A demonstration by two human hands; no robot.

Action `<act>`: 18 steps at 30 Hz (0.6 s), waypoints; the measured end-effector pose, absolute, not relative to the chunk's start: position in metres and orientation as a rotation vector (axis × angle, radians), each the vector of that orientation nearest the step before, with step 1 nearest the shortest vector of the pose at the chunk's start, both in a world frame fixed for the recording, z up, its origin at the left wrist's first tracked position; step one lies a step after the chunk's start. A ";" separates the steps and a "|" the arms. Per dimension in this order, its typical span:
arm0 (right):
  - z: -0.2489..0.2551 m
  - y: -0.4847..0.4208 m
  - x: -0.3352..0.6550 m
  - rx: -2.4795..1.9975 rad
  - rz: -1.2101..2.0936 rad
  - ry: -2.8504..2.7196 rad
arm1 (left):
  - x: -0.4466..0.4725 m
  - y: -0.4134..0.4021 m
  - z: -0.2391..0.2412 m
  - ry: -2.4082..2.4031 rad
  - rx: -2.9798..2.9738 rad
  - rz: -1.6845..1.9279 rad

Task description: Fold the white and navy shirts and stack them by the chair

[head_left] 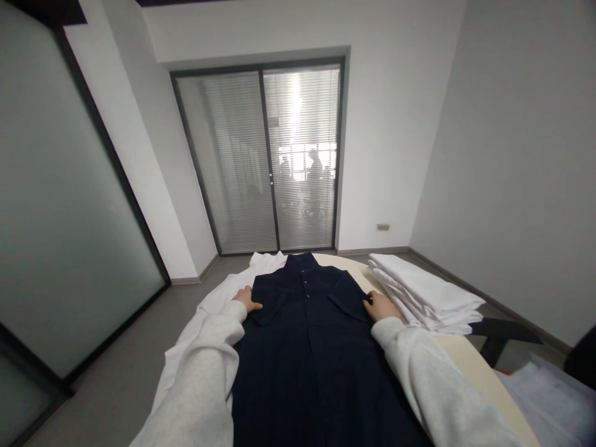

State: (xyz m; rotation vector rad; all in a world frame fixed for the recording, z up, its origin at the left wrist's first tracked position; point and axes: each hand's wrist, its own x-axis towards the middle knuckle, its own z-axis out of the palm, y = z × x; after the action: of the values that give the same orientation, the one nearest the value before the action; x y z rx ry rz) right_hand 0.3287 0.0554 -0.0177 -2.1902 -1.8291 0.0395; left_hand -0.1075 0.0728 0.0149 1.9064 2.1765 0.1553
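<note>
A dark navy button-up shirt (307, 335) lies flat, front up, along the table, collar pointing away from me. My left hand (246, 299) rests on the shirt's left edge near the shoulder, fingers stretched flat. My right hand (380, 305) rests on the shirt's right edge near the chest pocket, fingers also flat. Both arms wear light grey sleeves. A white garment (218, 298) lies under the navy shirt and sticks out on the left and at the far end.
A stack of folded white garments (428, 295) sits on the cream table (470, 360) at the right. A dark chair (500, 335) stands beyond it. Sliding glass doors with blinds (265, 161) close the far wall; frosted glass wall at left.
</note>
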 end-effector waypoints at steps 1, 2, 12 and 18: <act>-0.018 0.055 0.328 -2.175 0.040 -1.833 | -0.106 0.072 0.016 2.170 1.906 0.167; -0.018 0.055 0.328 -2.162 0.040 -1.839 | -0.105 0.072 0.016 2.163 1.902 0.176; -0.018 0.055 0.326 -2.123 0.046 -1.878 | -0.044 0.056 0.032 1.761 2.202 0.785; -0.018 0.054 0.325 -2.127 0.051 -1.884 | -0.027 0.047 0.031 1.123 2.019 0.638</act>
State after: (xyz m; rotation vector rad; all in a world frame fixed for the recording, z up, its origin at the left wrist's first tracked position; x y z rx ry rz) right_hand 0.3250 0.0543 -0.0178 -2.1267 -1.8838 0.0511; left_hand -0.0274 0.0474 0.0314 2.0190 1.1232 0.6380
